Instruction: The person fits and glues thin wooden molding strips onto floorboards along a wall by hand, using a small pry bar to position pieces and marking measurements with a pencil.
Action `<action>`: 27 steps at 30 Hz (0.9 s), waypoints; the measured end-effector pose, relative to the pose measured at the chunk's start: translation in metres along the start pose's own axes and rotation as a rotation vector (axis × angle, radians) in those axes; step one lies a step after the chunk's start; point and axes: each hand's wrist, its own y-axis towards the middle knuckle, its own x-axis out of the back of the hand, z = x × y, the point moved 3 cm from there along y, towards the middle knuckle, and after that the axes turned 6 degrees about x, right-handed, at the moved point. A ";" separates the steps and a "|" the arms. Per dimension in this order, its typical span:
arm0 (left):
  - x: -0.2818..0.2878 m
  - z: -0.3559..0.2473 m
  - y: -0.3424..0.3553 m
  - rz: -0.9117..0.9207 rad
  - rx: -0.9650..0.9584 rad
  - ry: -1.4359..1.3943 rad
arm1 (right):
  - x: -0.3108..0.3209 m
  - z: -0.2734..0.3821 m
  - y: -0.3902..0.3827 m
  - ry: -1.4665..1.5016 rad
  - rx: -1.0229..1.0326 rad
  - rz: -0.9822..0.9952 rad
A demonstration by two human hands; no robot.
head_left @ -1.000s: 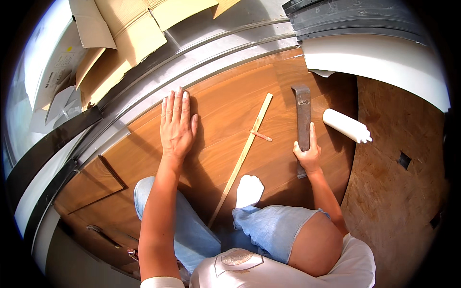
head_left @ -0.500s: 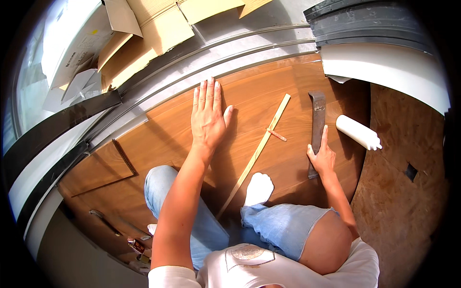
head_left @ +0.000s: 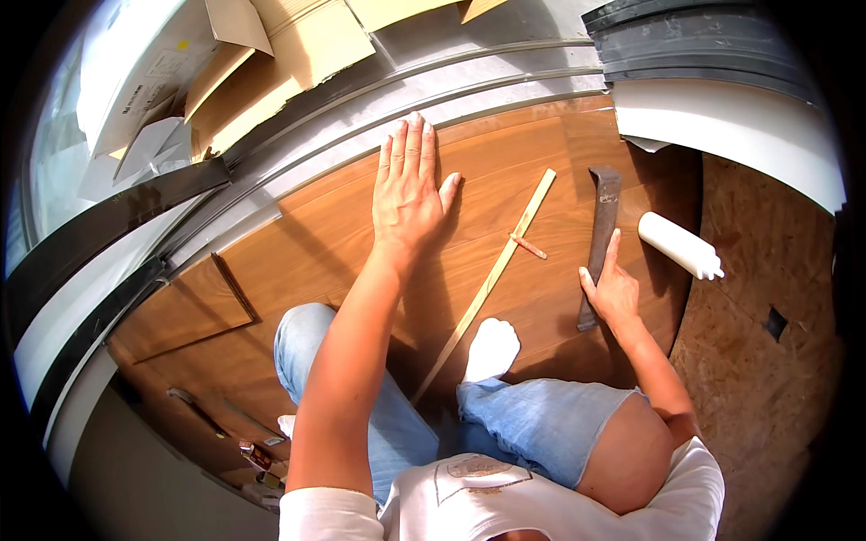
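My left hand (head_left: 409, 198) lies flat on the brown wood-look flooring (head_left: 334, 216), fingers stretched forward and thumb apart. Its fingertips reach the far edge of the boards, beside the metal door track (head_left: 469, 75). At the right, my right hand (head_left: 617, 290) is closed on the lower part of a dark flat pry bar (head_left: 605, 212). The index finger points forward along the bar and the thumb sits at its left side; the other fingers are hidden. Between my hands a thin wooden strip (head_left: 492, 275) lies slanted, with a short reddish-brown stick (head_left: 529, 246) across it.
A white squeeze bottle (head_left: 678, 244) lies right of the bar, near bare particle board (head_left: 753, 361). Cardboard (head_left: 307, 54) and a white box (head_left: 144, 72) stand beyond the track. A cut board piece (head_left: 185, 311) and a hammer-like tool (head_left: 196, 412) lie at left. My socked foot (head_left: 492, 350) is below the strip.
My left hand has slid forward on the boards, closer to the metal track. The right hand stays at the pry bar. The whole view has shifted slightly.
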 end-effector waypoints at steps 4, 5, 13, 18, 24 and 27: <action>-0.002 0.000 0.000 -0.019 -0.008 -0.025 | 0.000 -0.002 0.002 0.014 0.020 -0.002; -0.001 0.001 0.000 -0.018 -0.013 -0.032 | 0.000 0.000 0.001 0.017 0.017 -0.002; -0.004 0.001 -0.001 -0.038 -0.010 -0.022 | 0.009 0.003 -0.005 0.002 -0.059 0.080; -0.002 0.003 -0.004 -0.033 -0.030 -0.007 | 0.052 0.024 0.023 0.028 0.049 -0.325; 0.016 0.000 -0.022 0.176 -0.189 -0.097 | 0.068 0.125 0.104 0.238 0.355 -0.384; 0.028 0.029 -0.037 0.174 -0.164 -0.106 | 0.064 0.184 0.146 0.250 0.560 -0.389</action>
